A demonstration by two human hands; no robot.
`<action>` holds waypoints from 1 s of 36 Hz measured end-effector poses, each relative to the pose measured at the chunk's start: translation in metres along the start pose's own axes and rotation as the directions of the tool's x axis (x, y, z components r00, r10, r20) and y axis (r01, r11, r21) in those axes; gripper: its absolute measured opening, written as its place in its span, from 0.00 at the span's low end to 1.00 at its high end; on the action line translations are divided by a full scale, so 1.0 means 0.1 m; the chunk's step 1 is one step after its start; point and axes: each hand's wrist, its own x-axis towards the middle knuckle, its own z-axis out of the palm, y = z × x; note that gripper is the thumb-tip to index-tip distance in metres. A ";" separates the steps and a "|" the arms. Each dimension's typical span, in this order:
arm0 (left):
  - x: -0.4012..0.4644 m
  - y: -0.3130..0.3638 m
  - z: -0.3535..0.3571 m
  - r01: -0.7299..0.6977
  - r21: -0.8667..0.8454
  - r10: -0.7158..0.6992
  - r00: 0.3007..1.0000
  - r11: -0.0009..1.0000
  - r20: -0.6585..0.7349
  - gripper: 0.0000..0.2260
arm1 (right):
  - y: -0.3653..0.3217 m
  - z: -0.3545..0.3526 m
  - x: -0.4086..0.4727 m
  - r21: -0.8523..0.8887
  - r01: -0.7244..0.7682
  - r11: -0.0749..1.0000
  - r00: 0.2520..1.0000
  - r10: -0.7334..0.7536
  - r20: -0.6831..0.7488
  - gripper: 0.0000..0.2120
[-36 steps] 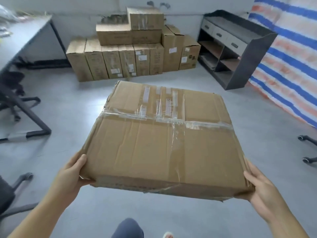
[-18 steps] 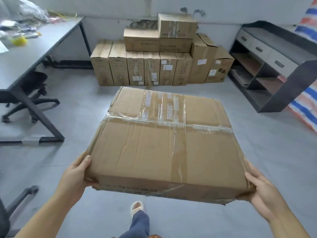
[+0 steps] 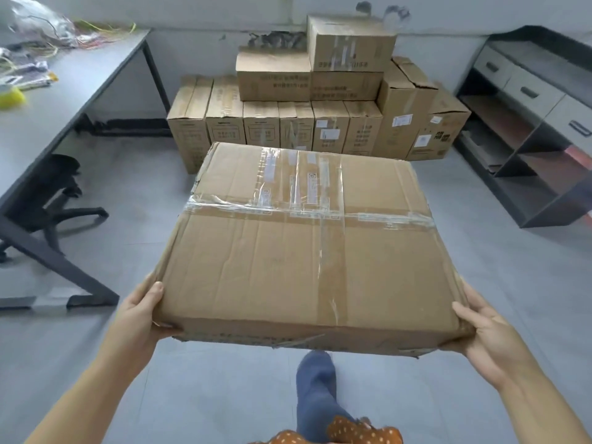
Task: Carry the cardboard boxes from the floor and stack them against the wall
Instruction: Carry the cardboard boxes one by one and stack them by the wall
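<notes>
Cardboard box (image 3: 304, 245), a big flat one with clear tape criss-crossed over the top, is held out in front at about waist height, well off the floor (image 3: 512, 283), so the carrying part is pretty clearly underway. It's gripped at the two near corners: the left hand (image 3: 144, 315) is wrapped round the near-left corner with the thumb laid on top and the fingers tucked underneath, and the right hand (image 3: 483, 331) is curled round the near-right corner the same way, though exactly how the fingers sit under the box can't really be told since they're hidden by it. Ahead, a stack of boxes (image 3: 307, 113) is already lined up against the wall (image 3: 224, 14), a row of upright ones on the floor with a few more laid on top, so a fair chunk of the job looks done. What's left for this box, judging from the frame, is the last bit of floor to be crossed and then a spot to be picked, probably on top of the row. Whether more boxes are waiting on the floor behind can't be said, nothing like that is in view. Off to the left a grey table (image 3: 64, 100) is seen, and a dark shelf unit (image 3: 528, 129) on the right.
</notes>
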 end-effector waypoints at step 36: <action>5.54 1.98 2.25 0.010 -0.049 -0.015 0.996 0.999 -0.084 0.17 | -2.50 2.72 5.73 -0.095 -0.021 0.995 0.993 0.032 0.117 0.24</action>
